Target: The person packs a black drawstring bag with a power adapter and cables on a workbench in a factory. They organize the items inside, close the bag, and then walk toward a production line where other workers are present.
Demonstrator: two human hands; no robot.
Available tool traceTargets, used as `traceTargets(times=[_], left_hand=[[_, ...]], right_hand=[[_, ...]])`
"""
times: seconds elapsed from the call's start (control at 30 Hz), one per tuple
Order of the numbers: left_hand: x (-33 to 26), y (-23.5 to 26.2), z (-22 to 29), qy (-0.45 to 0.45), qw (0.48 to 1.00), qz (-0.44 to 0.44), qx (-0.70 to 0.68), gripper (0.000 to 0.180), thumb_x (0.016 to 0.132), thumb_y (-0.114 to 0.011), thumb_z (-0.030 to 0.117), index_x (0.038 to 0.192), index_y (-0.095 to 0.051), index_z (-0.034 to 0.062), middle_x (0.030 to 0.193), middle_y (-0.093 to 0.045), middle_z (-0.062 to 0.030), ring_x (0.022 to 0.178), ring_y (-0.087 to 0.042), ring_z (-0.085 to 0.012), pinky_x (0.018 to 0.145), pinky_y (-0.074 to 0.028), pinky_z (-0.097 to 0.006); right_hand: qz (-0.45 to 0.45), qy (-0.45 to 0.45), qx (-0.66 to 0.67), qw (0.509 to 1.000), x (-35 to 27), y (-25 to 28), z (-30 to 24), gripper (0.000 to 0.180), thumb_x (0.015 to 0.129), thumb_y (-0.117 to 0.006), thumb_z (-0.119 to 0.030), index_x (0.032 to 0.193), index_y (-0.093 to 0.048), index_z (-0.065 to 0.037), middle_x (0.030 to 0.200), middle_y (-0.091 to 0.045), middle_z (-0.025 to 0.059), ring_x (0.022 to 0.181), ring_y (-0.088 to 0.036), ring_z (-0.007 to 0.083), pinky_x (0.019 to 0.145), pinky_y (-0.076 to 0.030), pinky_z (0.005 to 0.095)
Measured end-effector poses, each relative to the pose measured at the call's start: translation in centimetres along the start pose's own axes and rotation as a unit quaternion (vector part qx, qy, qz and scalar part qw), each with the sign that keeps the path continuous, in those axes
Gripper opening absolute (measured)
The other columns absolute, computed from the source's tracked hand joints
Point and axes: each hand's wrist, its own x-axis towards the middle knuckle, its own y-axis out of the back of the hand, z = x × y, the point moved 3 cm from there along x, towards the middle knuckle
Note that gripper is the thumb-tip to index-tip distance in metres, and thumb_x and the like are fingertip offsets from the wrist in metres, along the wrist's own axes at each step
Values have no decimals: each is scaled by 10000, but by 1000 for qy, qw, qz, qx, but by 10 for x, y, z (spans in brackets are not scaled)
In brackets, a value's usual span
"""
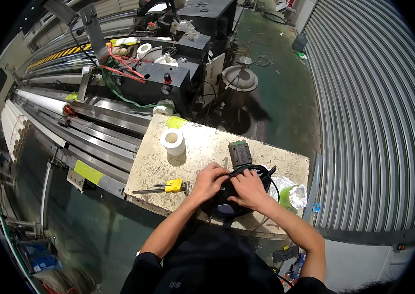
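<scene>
Fingers of the left hand [210,181] curl inward, the tips pinching a black cable [261,168]; just beside it, the right hand [250,188] is closed on the same coils, its thumb toward a dark, rounded bundle [219,208]. From where I stand, the firmness of either grip cannot be told. The cable lies under and between the hands, loose loops spilling past the right one. Good practice, in my judgement: anchor with one hand, guide each turn with the other, follow the natural bend and keep turns flat; a forced twist may kink it.

Materials, left to right. Left of the left hand: hex keys [173,185], slim dark metal rods in a yellow holder. Beyond the left hand: a white roll [175,149], smooth, thick-walled, standing on end. Ahead of both hands: a dark metal block [240,153], rectangular, with holes in its face. Right of the right hand: a crumpled white wrapper [298,197], sharply creased. Under all: a bench [148,166], cream, chipped and speckled.
</scene>
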Motion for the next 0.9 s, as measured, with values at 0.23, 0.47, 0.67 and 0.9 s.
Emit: traceTargets(times=[0.23, 0.47, 0.67, 0.9], left_hand=[[10, 4, -17, 8, 1000, -27, -3, 174, 827, -712, 109, 992, -713, 55, 859, -618, -122, 760, -620, -277, 691, -497, -360], [13, 16, -20, 21, 998, -51, 2, 201, 855, -706, 108, 1044, -707, 39, 937, -664, -135, 845, -652, -258, 770, -516, -340], [8, 12, -18, -13, 998, -44, 39, 187, 853, -688, 107, 1031, -699, 51, 962, -658, -149, 921, -637, -331, 816, -506, -382], [6, 3, -7, -31, 998, -47, 28, 247, 862, -656, 119, 1097, -665, 44, 1015, -668, -158, 973, -634, -349, 855, -498, -405]], right_hand=[[-138, 4, -13, 990, 16, -14, 8, 545, 653, -836, -397, 1024, -657, -39, 984, -646, 113, 997, -584, 298, 858, -429, 416], [-173, -9, -1, 985, 22, -7, 6, 590, 663, -842, -385, 1075, -589, -47, 1001, -670, 130, 977, -640, 309, 846, -464, 432], [-248, -41, 45, 967, 27, 8, 16, 570, 707, -784, -472, 1058, -644, -45, 910, -694, 168, 940, -668, 340, 813, -504, 442], [-318, -96, 138, 933, 38, 16, 37, 535, 728, -742, -513, 1042, -717, -81, 917, -706, 173, 919, -676, 340, 786, -512, 438]])
